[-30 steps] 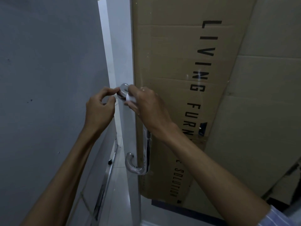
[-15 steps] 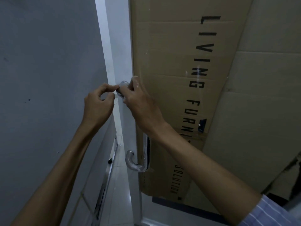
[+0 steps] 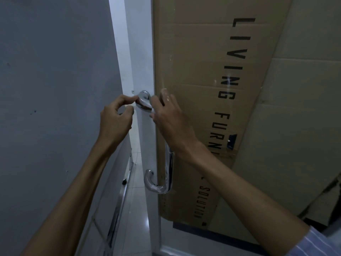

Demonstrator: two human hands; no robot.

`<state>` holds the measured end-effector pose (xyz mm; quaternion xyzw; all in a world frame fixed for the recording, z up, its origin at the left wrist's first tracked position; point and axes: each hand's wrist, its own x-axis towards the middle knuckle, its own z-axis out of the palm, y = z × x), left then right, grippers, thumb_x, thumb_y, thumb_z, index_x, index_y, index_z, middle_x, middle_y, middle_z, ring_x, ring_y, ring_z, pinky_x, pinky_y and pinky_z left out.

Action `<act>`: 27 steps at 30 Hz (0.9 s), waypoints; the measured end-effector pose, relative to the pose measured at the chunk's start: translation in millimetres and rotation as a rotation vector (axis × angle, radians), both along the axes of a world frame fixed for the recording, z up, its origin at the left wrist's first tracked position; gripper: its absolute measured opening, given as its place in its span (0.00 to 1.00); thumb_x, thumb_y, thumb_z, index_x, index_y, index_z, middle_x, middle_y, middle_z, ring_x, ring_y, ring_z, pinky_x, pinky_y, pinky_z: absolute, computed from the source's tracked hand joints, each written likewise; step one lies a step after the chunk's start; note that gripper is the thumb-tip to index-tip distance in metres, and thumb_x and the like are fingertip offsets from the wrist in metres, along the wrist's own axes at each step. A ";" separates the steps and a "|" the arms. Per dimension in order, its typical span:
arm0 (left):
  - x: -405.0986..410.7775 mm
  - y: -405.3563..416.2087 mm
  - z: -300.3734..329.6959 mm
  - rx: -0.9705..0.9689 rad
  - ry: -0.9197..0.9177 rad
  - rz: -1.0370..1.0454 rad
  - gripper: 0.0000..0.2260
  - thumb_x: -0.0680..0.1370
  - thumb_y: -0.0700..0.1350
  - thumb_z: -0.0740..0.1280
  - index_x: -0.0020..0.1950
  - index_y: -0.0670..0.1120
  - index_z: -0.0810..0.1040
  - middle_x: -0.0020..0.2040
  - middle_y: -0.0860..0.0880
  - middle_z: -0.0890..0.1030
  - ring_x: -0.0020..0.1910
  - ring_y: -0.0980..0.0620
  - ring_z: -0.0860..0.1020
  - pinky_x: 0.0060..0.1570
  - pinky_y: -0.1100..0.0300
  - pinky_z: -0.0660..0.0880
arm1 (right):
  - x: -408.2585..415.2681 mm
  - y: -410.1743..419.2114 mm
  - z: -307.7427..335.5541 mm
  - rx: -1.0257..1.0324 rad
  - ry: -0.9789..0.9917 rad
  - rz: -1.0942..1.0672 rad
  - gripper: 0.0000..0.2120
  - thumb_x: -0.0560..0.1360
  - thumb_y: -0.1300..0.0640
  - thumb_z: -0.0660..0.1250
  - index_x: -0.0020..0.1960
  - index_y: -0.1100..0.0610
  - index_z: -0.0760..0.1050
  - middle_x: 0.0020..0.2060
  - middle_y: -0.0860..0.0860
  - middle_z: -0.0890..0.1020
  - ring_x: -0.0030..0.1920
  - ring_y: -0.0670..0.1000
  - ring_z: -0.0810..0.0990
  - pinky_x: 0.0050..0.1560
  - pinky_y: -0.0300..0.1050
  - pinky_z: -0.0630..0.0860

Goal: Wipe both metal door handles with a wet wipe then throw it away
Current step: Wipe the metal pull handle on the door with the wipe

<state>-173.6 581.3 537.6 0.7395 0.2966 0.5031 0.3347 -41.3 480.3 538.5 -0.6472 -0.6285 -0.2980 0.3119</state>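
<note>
Metal door handle (image 3: 168,174), a long chrome bar with curved ends, runs down the middle of the frame on the edge of a glass door (image 3: 140,52); its upper curved end (image 3: 144,102) sits between the two hands, its lower hook lies well below them. Left hand (image 3: 115,122), just left of centre, has its fingers curled, thumb and forefinger pinching at the left side of that upper end, where a thin whitish edge shows, perhaps the wet wipe, too small to be sure. Right hand (image 3: 169,119) touches the same end from the right, fingers bent round it, forefinger raised against the cardboard; whether it holds the wipe I cannot tell. Behind the glass, filling the right half, leans a large cardboard box (image 3: 193,61) printed LIVING FURN. A grey wall (image 3: 51,80) fills the left side, a striped sleeve (image 3: 317,244) the lower right corner
</note>
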 end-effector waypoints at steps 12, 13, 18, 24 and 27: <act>-1.5 7.8 -7.7 0.017 0.004 -0.008 0.17 0.82 0.38 0.61 0.62 0.55 0.83 0.54 0.65 0.83 0.31 0.44 0.74 0.37 0.45 0.82 | 3.7 7.6 21.7 -0.111 0.094 0.134 0.10 0.79 0.62 0.69 0.56 0.55 0.71 0.51 0.51 0.72 0.44 0.48 0.72 0.38 0.43 0.74; -1.6 7.8 -8.5 0.011 0.001 -0.008 0.18 0.81 0.37 0.60 0.62 0.54 0.83 0.55 0.64 0.84 0.31 0.47 0.74 0.37 0.45 0.82 | 9.0 1.3 22.2 -0.125 0.147 0.143 0.11 0.78 0.61 0.71 0.54 0.54 0.70 0.50 0.50 0.72 0.44 0.47 0.72 0.38 0.42 0.72; -1.6 8.2 -6.5 -0.027 -0.025 -0.012 0.18 0.80 0.37 0.60 0.62 0.53 0.84 0.51 0.59 0.85 0.35 0.53 0.75 0.37 0.45 0.81 | 32.5 -11.6 29.2 -0.173 0.481 0.208 0.16 0.72 0.55 0.79 0.46 0.59 0.72 0.44 0.51 0.79 0.43 0.52 0.76 0.40 0.51 0.75; -1.1 7.8 -7.5 -0.027 -0.042 -0.032 0.17 0.80 0.36 0.61 0.62 0.51 0.84 0.57 0.63 0.84 0.36 0.56 0.76 0.37 0.46 0.82 | 8.5 21.3 46.9 -0.269 0.438 0.211 0.19 0.73 0.55 0.79 0.42 0.52 0.67 0.41 0.50 0.75 0.37 0.46 0.70 0.33 0.41 0.62; -1.8 7.7 -8.9 -0.036 -0.058 -0.048 0.19 0.79 0.34 0.60 0.62 0.49 0.84 0.60 0.59 0.84 0.36 0.56 0.75 0.36 0.46 0.81 | 10.9 28.5 62.1 -0.385 0.572 0.179 0.17 0.74 0.52 0.78 0.40 0.53 0.68 0.38 0.51 0.76 0.36 0.49 0.71 0.35 0.43 0.66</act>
